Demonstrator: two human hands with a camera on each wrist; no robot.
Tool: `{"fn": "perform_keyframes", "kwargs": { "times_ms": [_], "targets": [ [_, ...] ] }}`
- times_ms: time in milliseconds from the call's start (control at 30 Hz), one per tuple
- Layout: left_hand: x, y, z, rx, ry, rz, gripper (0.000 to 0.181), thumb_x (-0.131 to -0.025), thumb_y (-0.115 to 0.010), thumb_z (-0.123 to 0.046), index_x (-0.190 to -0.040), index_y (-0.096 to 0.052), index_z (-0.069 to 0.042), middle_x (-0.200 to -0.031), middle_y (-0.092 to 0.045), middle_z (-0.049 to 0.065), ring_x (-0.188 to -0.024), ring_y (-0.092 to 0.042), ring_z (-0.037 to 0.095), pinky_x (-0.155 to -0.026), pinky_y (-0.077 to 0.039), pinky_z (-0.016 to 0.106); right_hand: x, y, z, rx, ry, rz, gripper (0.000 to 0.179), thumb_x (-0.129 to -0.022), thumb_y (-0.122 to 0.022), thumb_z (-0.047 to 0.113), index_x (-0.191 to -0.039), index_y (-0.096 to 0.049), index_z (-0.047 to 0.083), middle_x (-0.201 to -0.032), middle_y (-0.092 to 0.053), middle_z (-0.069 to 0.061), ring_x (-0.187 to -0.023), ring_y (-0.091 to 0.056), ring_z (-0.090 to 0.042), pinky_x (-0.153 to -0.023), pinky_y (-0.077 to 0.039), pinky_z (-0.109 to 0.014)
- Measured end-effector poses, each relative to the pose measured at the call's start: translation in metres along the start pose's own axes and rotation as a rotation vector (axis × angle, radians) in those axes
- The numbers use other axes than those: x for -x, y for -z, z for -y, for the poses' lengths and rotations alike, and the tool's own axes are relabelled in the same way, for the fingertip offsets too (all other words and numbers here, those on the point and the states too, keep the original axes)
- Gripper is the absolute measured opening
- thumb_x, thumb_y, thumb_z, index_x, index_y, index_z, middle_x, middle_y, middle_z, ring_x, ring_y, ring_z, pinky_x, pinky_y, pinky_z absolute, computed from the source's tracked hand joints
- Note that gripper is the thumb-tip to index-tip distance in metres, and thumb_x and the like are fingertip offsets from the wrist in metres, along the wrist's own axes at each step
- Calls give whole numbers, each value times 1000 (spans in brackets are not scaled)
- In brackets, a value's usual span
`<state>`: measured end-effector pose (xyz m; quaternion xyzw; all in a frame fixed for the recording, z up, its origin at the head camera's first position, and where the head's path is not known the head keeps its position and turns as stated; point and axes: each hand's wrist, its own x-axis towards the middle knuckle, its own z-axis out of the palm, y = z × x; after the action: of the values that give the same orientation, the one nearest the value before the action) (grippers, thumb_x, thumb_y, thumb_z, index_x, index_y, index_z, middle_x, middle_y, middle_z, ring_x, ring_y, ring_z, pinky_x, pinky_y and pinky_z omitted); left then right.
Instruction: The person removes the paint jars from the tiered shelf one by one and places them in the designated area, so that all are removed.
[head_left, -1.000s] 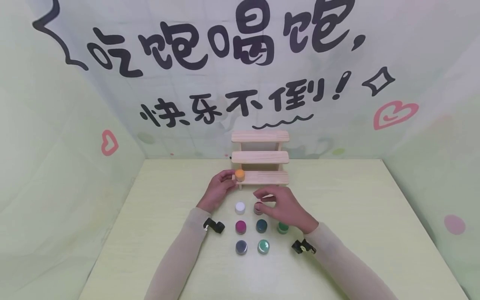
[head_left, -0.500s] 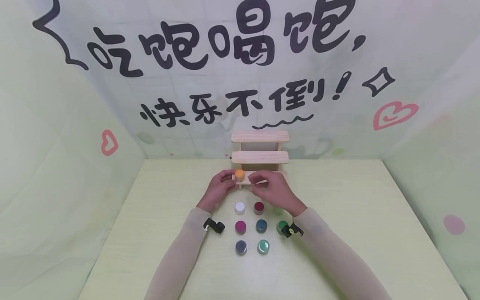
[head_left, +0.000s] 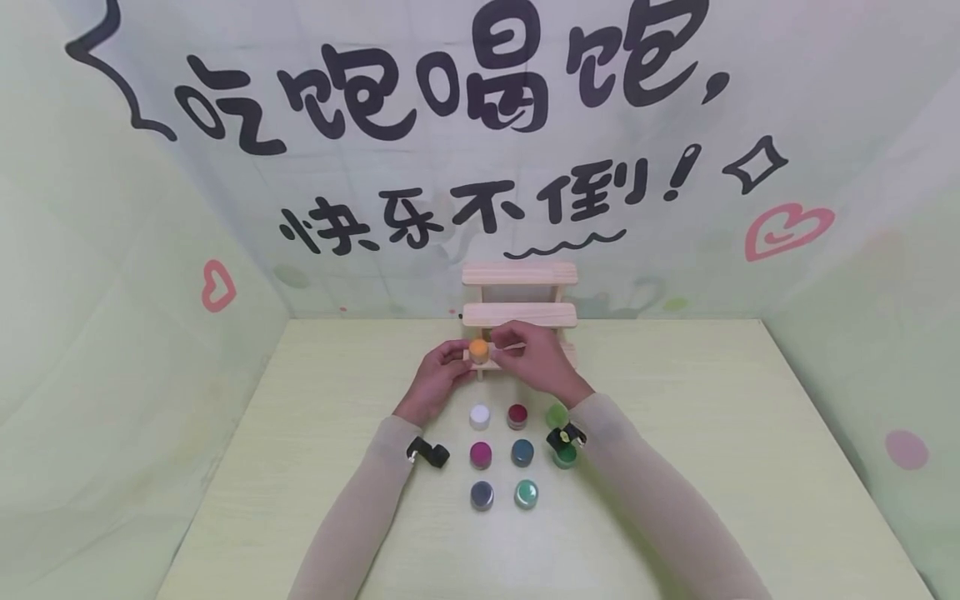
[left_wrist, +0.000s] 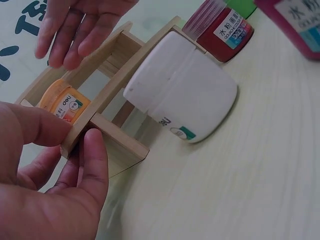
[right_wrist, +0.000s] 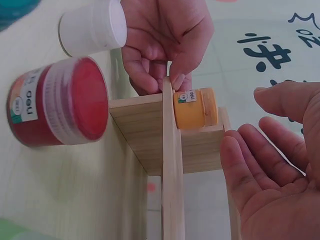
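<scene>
A three-step wooden display shelf stands at the back of the table, and a small orange paint jar sits on the left end of its lowest step. My left hand grips that end of the step, thumb on top beside the jar and fingers underneath. Just right of the jar, over the lowest step, is my right hand. Its thumb and fingers are spread apart with nothing between them, as the right wrist view shows. The jar stands upright against the board.
In front of the shelf, jars stand in rows: white, dark red, light green, magenta, blue, green, dark grey-blue and teal. A printed cloth hangs behind the table.
My right hand has moved from over the dark red jar up to the lowest step, beside the orange jar. The light green jar has come into sight. My left hand stays put.
</scene>
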<state>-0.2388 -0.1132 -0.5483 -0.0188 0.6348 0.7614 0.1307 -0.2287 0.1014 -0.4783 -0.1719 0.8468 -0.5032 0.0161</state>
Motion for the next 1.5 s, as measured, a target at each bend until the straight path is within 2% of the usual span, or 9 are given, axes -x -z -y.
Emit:
{"fn": "perform_keyframes", "kwargs": {
  "times_ms": [167,433,600,767,1133,1500],
  "targets": [
    [1,1,0,14,0,3,39,-99,-61,5,-138,-61,-1,-117,-67,7,-100,-68,12,-92,-62,26,-10,-6,0,10,-9,20,34,-94,-79,15,-126,-73,9,-122,-76,-8,-113,-73,-25,-100,-63,-39],
    [0,1,-1,19,-1,14,41,-98,-60,7,-139,-59,0,-113,-65,5,-100,-68,13,-97,-63,30,-18,-17,-2,51,-32,70,46,-93,-81,18,-135,-69,5,-126,-75,-10,-114,-73,-26,-101,-62,-41],
    [-1,0,-2,14,8,9,42,-98,-59,7,-140,-59,-1,-116,-65,7,-100,-68,14,-99,-62,32,-20,-20,-1,108,-29,93,45,-92,-82,16,-135,-70,10,-129,-74,-8,-113,-72,-24,-99,-63,-39],
    [0,0,-3,12,13,6,43,-98,-59,7,-140,-59,-1,-118,-65,8,-101,-69,14,-100,-62,33,-21,-21,-2,123,-20,101,44,-91,-83,14,-133,-71,8,-129,-73,-8,-112,-71,-24,-99,-63,-39],
    [-1,1,-1,14,11,5,41,-98,-58,8,-137,-61,-1,-117,-65,8,-101,-68,14,-99,-62,34,-15,-18,-5,92,21,77,41,-91,-84,15,-129,-73,5,-122,-75,-7,-110,-72,-24,-99,-63,-40],
    [1,0,-3,16,14,4,40,-98,-58,8,-138,-61,-1,-117,-65,9,-103,-68,16,-102,-61,35,-2,-9,2,55,-15,74,41,-92,-82,14,-132,-71,9,-128,-73,-5,-117,-71,-24,-100,-62,-37]
  ]
}}
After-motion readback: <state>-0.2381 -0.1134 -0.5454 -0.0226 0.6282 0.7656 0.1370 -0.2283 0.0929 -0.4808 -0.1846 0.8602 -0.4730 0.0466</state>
